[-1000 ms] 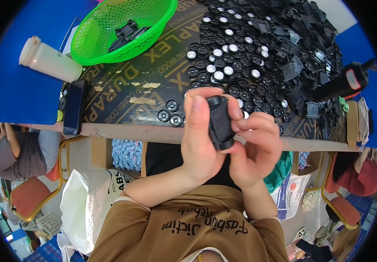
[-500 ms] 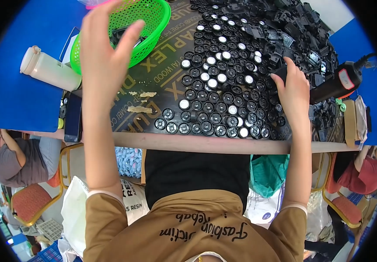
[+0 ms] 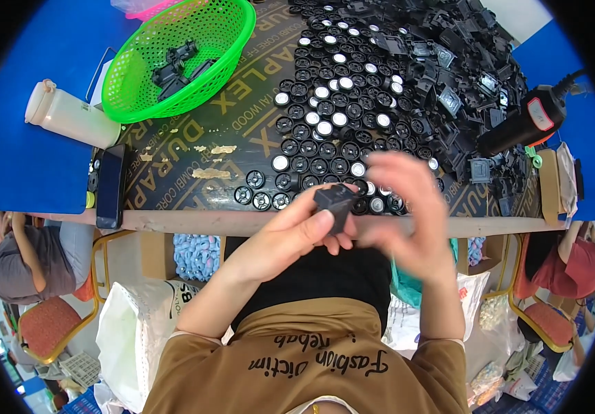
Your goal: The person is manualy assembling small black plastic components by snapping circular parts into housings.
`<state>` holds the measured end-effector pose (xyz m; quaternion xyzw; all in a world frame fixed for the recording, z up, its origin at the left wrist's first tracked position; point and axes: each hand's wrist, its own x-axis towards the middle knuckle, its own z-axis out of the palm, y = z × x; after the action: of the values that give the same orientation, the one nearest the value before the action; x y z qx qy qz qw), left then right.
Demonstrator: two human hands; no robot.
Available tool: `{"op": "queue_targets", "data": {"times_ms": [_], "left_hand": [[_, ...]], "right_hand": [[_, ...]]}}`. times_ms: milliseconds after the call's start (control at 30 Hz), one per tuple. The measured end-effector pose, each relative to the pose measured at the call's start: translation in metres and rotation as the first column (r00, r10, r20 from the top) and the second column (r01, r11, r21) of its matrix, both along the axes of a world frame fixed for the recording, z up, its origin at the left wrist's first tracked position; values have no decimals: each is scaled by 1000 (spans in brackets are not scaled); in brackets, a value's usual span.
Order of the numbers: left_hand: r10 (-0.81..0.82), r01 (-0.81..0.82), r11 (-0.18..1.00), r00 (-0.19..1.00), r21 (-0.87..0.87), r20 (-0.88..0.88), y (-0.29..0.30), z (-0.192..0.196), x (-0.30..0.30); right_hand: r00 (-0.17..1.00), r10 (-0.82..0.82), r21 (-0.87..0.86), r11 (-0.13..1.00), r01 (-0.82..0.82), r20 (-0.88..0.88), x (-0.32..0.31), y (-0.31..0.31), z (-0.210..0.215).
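Left hand (image 3: pixel 290 234) grips a black plastic part (image 3: pixel 334 201) — right hand (image 3: pixel 408 207) blurred, grip unclear.

free: bare board (image 3: pixel 194 148) left-centre | blocked: round caps (image 3: pixel 325 131), housing pile (image 3: pixel 449 83)

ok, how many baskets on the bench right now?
1. A green mesh basket sits at the far left of the table, beyond the white bottle, with a few black plastic parts inside. Something pink shows behind its rim; I cannot tell what it is.
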<state>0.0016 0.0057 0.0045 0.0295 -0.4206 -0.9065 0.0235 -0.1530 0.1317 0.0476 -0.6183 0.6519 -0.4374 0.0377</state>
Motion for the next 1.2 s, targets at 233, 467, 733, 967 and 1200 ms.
{"op": "queue_targets", "data": {"times_ms": [233,467,733,967,1200], "left_hand": [[215,-212,964,977,-163,2,-3,10,-1],[239,-240,940,970,-244,-34,1,9,-7],[325,-352,726,933,-590,-156,2,8,-10],[266,-520,277,849,-808,-456,-1,17,-14],[209,-554,101,824,-826,-527,1,18,-12]], "right_hand": [[875,-125,208,947,246,-468,-86,-12,-22],[919,-162,190,951,243,-360,-93,-18,-25],[171,251,-240,967,-82,953,-49,1,-14],[154,105,-60,960,-272,982,2,6,-11],[92,128,-95,949,-299,988,1,3,-16]]}}
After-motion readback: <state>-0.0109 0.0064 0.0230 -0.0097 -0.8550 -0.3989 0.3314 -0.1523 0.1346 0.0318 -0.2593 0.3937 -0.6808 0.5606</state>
